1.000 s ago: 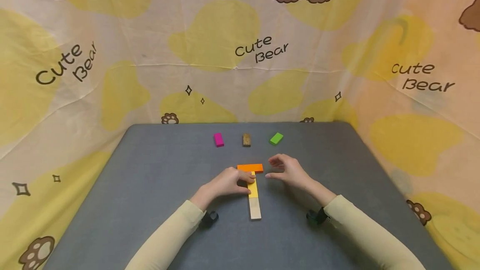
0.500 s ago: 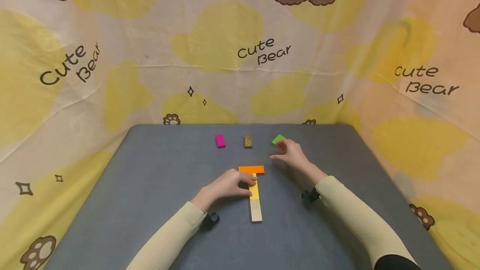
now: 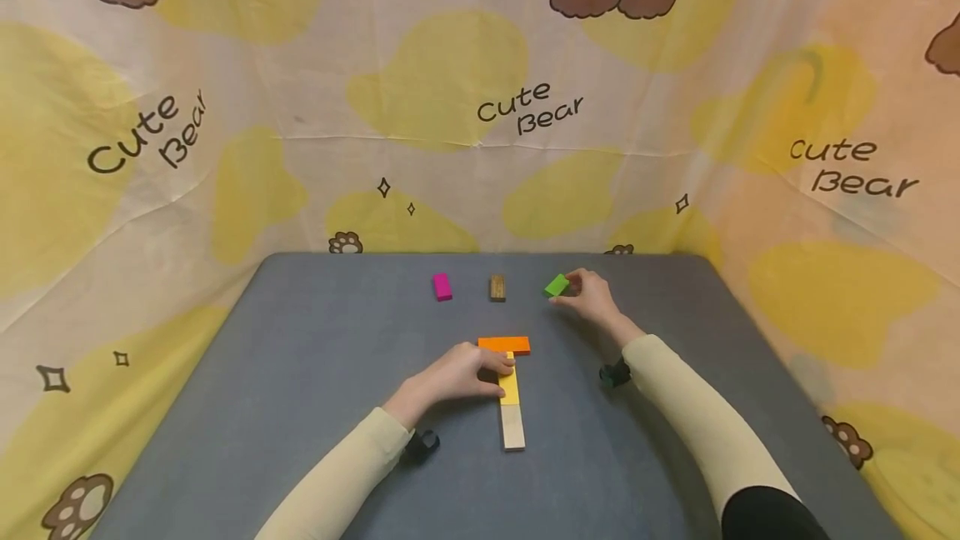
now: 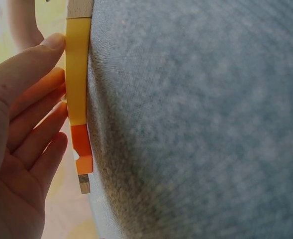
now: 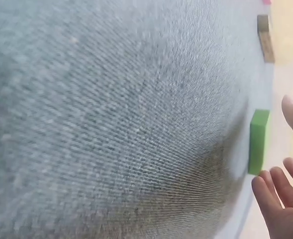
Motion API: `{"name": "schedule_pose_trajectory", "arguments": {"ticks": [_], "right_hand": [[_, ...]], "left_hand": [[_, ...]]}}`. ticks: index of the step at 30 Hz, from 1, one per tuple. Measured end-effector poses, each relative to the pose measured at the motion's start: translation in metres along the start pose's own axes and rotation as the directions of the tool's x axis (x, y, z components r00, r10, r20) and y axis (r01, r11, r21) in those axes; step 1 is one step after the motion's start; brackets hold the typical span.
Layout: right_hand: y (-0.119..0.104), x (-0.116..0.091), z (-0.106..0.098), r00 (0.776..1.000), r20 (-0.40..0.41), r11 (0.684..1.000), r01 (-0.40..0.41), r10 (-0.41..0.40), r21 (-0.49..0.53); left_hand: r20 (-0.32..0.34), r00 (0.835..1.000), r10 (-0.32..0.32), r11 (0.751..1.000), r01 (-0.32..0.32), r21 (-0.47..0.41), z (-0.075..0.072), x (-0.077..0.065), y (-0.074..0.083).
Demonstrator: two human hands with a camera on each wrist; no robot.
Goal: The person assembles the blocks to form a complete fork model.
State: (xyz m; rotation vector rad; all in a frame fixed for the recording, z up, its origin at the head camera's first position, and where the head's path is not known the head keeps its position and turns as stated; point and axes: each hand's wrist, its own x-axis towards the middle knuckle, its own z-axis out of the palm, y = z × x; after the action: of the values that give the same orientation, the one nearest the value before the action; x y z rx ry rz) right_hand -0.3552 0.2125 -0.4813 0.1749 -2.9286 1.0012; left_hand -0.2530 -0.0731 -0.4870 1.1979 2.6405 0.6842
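My left hand (image 3: pixel 457 373) rests its thumb and fingertips on the yellow block (image 4: pixel 76 69), which lies flat on the table. Against one end of that block lies an orange block (image 3: pixel 504 345), set crosswise. A pale wooden block (image 3: pixel 513 427) continues the line at the other end. In the head view my right hand (image 3: pixel 592 297) is at the green block (image 5: pixel 257 142), thumb and fingers parted around it. The right wrist view has the thumb apart from the block and the fingertips at its end; whether they touch cannot be told.
A pink block (image 3: pixel 442 287) and a brown block (image 3: pixel 498 288) lie in the back row, left of the green one. The grey table (image 3: pixel 337 332) ends at a patterned cloth (image 3: pixel 442 107) that hangs behind it and at both sides.
My right hand has moved forward from beside the orange block to the green block, its fingers coming round it. My left hand stays on the yellow block.
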Motion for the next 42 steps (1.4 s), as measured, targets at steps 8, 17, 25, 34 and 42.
{"name": "schedule_pose_trajectory", "arguments": {"ticks": [8,17,25,34,42], "right_hand": [[0.006,0.008,0.006,0.996,-0.04,0.996,-0.081,0.083,0.042],[0.011,0.01,0.013,0.989,-0.042,0.987,-0.141,0.145,0.078],[0.013,0.012,0.017,0.994,-0.047,0.995,-0.102,0.102,0.01],[0.014,0.009,0.02,0.993,-0.069,0.995,-0.091,0.093,0.028],[0.016,0.012,0.022,0.994,-0.073,0.996,-0.086,0.087,0.02]], "left_hand": [[-0.015,1.0,0.02,1.0,-0.019,0.016,0.0,0.0,0.0],[-0.013,1.0,0.017,1.0,-0.017,0.0,0.0,-0.001,0.001],[-0.012,1.0,0.012,1.0,-0.012,0.001,0.001,0.0,0.0],[-0.013,1.0,0.003,1.0,-0.003,-0.003,0.001,0.0,-0.001],[-0.011,1.0,-0.002,1.0,0.001,-0.003,0.001,-0.001,0.0]]}}
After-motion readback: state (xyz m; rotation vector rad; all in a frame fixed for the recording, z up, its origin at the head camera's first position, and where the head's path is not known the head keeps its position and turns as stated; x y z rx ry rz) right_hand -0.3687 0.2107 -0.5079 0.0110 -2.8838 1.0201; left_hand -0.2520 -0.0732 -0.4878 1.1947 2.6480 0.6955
